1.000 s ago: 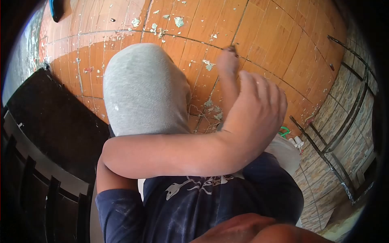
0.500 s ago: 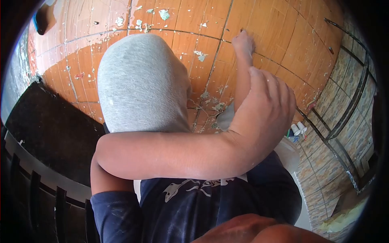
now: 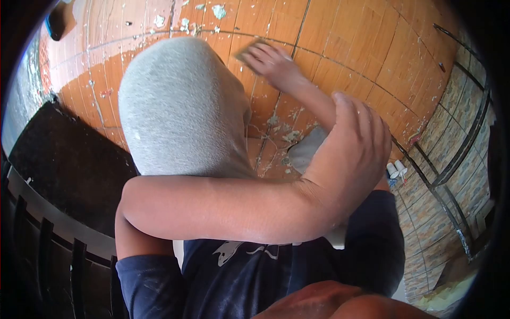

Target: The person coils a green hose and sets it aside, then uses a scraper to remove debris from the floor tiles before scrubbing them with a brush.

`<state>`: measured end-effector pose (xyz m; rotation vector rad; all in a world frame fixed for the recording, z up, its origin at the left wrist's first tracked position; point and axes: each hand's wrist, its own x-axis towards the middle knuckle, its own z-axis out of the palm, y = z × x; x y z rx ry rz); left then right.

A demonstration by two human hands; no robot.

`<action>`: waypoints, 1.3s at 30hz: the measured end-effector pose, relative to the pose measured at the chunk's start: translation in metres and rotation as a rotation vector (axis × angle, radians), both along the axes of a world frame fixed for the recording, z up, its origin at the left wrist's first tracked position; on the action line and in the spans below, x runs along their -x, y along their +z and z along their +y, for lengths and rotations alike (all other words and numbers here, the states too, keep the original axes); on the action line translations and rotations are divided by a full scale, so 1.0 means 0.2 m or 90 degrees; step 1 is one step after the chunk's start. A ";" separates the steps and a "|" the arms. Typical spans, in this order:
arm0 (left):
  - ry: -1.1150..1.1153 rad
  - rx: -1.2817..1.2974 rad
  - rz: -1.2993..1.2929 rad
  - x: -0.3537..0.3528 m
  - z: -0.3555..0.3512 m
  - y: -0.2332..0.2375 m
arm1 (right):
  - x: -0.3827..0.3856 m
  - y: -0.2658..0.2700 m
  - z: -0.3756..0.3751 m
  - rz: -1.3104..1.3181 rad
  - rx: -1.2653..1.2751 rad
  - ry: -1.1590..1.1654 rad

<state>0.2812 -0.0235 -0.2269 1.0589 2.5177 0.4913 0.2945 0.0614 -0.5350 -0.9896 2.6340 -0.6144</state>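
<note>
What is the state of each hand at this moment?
Left hand: loosely curled; palm hidden, cannot tell if holding anything.
Right hand: holding a flat piece.

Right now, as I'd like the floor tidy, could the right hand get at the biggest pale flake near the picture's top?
Probably yes: only floor seems to lie between the right hand and the flake, though the flat piece it holds might hinder grasping.

Looks glossy across the tiled floor [image 3: 348, 48], matt and cloth-soft on the grey trouser leg [image 3: 175, 106], dull on the blurred pad [image 3: 245, 53], metallic along the black frame [image 3: 434, 185].
</note>
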 end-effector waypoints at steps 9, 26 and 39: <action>-0.031 0.065 0.033 0.00 -0.03 -0.03 | -0.51 -0.17 0.48 0.093 -0.165 0.118; -0.057 0.137 0.022 -0.04 0.02 -0.06 | -0.32 -0.21 0.61 0.133 -0.105 0.270; -0.059 0.163 0.043 -0.06 0.10 -0.09 | 0.29 -0.16 -0.24 0.114 -0.041 0.143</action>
